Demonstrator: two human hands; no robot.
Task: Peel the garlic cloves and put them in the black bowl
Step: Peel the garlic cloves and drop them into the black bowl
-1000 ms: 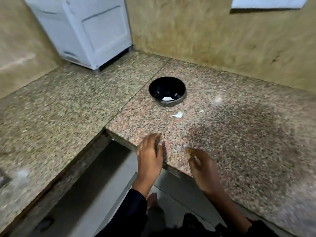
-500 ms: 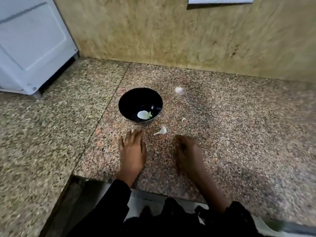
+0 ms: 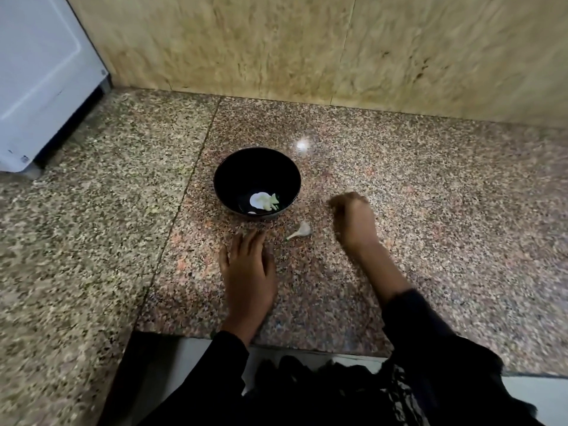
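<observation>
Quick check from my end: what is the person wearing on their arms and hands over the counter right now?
Both hands are bare: no gloves, and no rings or watch that this blurred view shows. The left hand comes out of a long black sleeve ending at the wrist. The right hand has its black sleeve pushed further up the forearm, loose and ragged-edged.

A speckled granite countertop [image 3: 430, 210] fills most of the view, its surface mottled in pink, brown and black. A straight seam [image 3: 184, 192] runs across it from the back edge toward the front, and the slab left of the seam looks paler and greyer. Behind the countertop rises a tan marbled wall [image 3: 307, 44]. At the countertop's far left corner stands a white appliance [image 3: 37, 75], resting on the surface. A small bright glare spot [image 3: 302, 145] shines on the countertop right of the seam.
</observation>
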